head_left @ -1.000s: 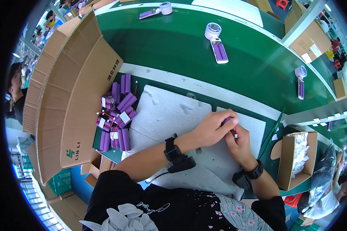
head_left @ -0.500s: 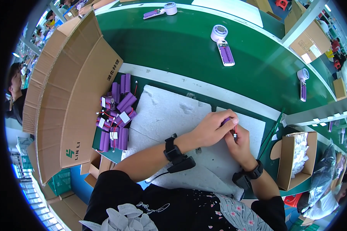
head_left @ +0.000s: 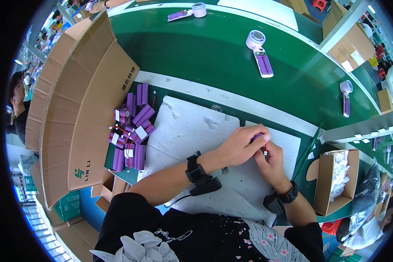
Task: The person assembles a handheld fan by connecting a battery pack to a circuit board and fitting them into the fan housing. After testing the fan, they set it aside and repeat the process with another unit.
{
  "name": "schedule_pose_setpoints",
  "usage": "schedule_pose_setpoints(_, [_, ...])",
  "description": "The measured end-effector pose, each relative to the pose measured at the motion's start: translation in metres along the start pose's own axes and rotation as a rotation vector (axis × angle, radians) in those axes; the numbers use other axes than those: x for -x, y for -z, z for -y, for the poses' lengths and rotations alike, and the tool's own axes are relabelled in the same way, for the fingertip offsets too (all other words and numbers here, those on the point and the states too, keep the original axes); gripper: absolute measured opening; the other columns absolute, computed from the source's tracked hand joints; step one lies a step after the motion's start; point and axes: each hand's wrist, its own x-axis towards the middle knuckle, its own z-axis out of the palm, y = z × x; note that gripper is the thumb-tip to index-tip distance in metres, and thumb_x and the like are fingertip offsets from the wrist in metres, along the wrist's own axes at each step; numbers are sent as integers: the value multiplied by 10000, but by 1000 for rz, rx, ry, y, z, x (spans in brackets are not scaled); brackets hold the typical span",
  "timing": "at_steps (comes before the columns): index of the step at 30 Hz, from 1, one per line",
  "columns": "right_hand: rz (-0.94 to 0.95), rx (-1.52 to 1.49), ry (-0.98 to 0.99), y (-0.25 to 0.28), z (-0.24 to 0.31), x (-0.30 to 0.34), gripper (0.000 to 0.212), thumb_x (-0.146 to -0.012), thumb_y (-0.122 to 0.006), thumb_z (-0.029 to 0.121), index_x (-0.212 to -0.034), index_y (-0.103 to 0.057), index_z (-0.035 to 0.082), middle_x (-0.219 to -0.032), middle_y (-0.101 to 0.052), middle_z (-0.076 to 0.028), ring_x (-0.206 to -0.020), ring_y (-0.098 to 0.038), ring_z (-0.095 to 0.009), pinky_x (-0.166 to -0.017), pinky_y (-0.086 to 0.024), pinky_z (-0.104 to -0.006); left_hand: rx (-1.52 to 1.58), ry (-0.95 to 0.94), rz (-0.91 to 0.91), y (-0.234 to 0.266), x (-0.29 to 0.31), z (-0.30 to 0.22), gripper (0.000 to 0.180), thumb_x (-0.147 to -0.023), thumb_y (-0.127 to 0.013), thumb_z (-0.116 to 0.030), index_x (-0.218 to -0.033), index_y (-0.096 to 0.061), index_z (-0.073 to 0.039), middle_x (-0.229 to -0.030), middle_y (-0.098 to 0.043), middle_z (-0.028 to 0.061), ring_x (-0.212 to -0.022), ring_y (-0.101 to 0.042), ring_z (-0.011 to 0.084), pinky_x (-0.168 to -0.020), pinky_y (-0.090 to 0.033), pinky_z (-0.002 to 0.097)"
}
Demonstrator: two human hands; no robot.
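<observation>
A purple battery pack (head_left: pixel 256 137) is mostly covered by my fingers over the right part of the white foam sheet. My left hand (head_left: pixel 239 146) is wrapped around it from above, thumb pressed along its top. My right hand (head_left: pixel 273 165) closes in from the lower right, fingers curled against the pack beside its red wire and small white plug (head_left: pixel 265 153). Exactly where the right fingertips grip is hidden. Left of the foam sheet (head_left: pixel 192 126) lies a heap of similar purple battery packs (head_left: pixel 139 133), some with white labels, with red and black wires.
A tall open cardboard box (head_left: pixel 96 118) walls off the left side. Beyond a pale rail, the green conveyor belt (head_left: pixel 196 56) carries several white handheld fans, one of them (head_left: pixel 260 52) showing purple cells. At right stand a small box (head_left: pixel 323 185) of white pieces and green strips (head_left: pixel 308 153).
The fans on the green belt have shifted a little to the right. My hands and the battery pack have hardly moved.
</observation>
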Motion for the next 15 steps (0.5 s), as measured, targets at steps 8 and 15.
schedule_pose_setpoints(8, [11,-24,0,0,-5,1,115,-809,-585,4,-920,-598,-24,-759,-606,-97,-654,-545,-150,-608,-452,-275,2,5,-3,-1,0,1,310,-1022,-470,-285,-1034,-600,-3,-775,-623,97,-662,-595,164,-636,-485,308])
schedule_pose_setpoints(15, [17,-32,-18,0,-6,2,115,-807,-586,4,-918,-598,-23,-762,-606,-95,-655,-542,-147,-605,-445,-274,6,7,2,0,0,1,316,-1024,-469,-291,-1034,-601,-4,-770,-621,93,-664,-596,160,-635,-484,305])
